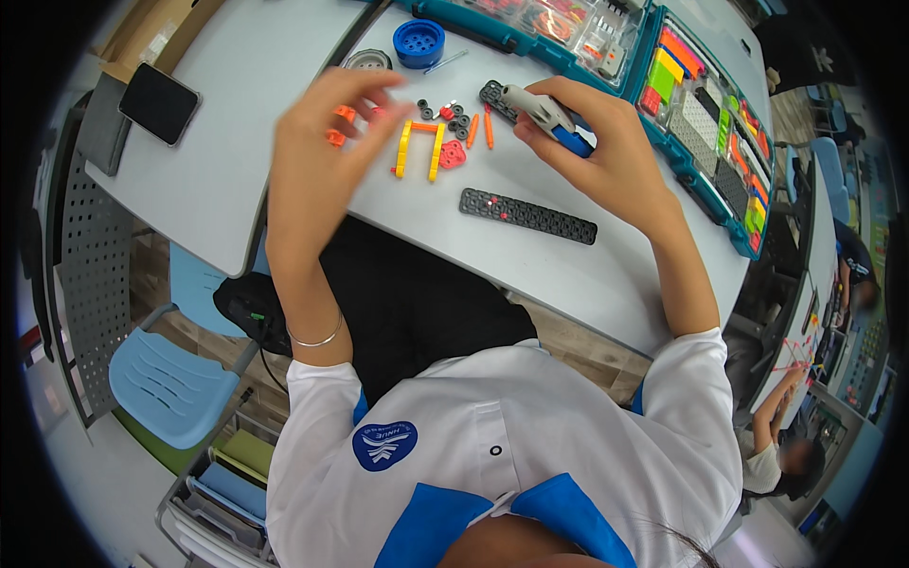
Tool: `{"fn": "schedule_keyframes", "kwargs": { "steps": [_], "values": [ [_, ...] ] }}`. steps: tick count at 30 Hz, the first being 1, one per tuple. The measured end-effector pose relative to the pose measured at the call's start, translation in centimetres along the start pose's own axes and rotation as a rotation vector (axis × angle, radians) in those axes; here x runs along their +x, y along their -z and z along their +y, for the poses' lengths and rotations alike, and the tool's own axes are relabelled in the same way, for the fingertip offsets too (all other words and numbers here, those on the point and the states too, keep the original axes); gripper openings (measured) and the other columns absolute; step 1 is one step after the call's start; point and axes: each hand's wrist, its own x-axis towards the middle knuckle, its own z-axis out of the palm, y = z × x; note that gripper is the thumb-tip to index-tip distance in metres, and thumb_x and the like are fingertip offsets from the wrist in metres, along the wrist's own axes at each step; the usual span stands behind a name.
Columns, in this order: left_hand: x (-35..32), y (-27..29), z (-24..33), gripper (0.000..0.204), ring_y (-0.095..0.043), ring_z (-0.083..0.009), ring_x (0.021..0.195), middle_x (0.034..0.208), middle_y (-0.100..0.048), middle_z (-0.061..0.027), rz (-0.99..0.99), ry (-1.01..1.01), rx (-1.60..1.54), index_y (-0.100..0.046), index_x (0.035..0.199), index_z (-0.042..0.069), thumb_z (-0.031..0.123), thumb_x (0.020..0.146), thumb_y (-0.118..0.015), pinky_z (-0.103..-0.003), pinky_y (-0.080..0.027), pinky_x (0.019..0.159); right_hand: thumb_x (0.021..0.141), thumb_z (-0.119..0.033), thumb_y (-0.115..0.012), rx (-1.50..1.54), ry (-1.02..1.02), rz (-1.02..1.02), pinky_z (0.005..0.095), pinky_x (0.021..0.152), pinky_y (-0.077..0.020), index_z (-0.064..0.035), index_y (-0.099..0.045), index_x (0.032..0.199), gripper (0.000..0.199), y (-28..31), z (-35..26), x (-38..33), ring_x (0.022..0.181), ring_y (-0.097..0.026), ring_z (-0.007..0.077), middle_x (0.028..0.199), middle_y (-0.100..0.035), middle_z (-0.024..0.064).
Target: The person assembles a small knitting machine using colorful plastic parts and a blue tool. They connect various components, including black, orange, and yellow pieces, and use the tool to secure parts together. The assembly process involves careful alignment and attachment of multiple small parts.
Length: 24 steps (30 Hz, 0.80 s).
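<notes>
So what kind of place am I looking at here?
Probably a classroom or maker workshop: grey tables, a teal case of sorted building parts, plastic construction pieces laid out, and another person building at a nearby table.

A grey-and-blue tool (549,118) sits in the right hand (606,156). On the pale grey table (227,170): yellow beams (419,150), orange pins (480,126), a black perforated strip (527,216) (dotted with holes), a blue wheel (418,42) near the far edge, a teal case (701,114).
</notes>
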Motion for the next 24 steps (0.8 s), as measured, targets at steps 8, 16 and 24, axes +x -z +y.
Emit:
{"fn": "schedule_keyframes", "kwargs": {
  "steps": [8, 16, 24],
  "values": [
    [-0.9, 1.1, -1.5, 0.041, -0.061, -0.0235, 0.103, 0.107, -0.065, -0.0101, 0.151, 0.172, 0.479, -0.068, 0.114, 0.002, 0.023, 0.081, -0.08, -0.039, -0.05, 0.087, 0.086, -0.02, -0.076, -0.01, 0.049, -0.078, 0.0341, 0.068, -0.0507, -0.0006, -0.067, 0.109, 0.032, -0.2, 0.2, -0.4, 0.072, -0.061, 0.0285, 0.09, -0.066, 0.0152],
    [-0.1, 1.0, -4.8, 0.039, -0.063, -0.0173, 0.086, 0.091, -0.072, -0.0098, -0.014, 0.295, 0.201, -0.072, 0.109, -0.001, 0.026, 0.081, -0.078, -0.031, -0.05, 0.076, 0.083, -0.011, -0.077, -0.004, -0.033, -0.097, 0.031, 0.072, -0.0501, -0.0011, -0.067, 0.109, 0.03, 0.0, -0.5, -0.2, 0.075, -0.063, 0.0209, 0.088, -0.068, 0.0104],
    [0.1, 2.1, -5.9, 0.036, -0.064, -0.0169, 0.086, 0.089, -0.071, -0.0088, 0.028, 0.324, 0.14, -0.073, 0.111, 0.0, 0.025, 0.086, -0.075, -0.031, -0.05, 0.076, 0.082, -0.011, -0.077, -0.021, -0.014, -0.109, 0.0306, 0.07, -0.0477, -0.0015, -0.067, 0.109, 0.03, -0.1, -0.2, -0.1, 0.075, -0.059, 0.0191, 0.086, -0.067, 0.0091]
  ]
}}
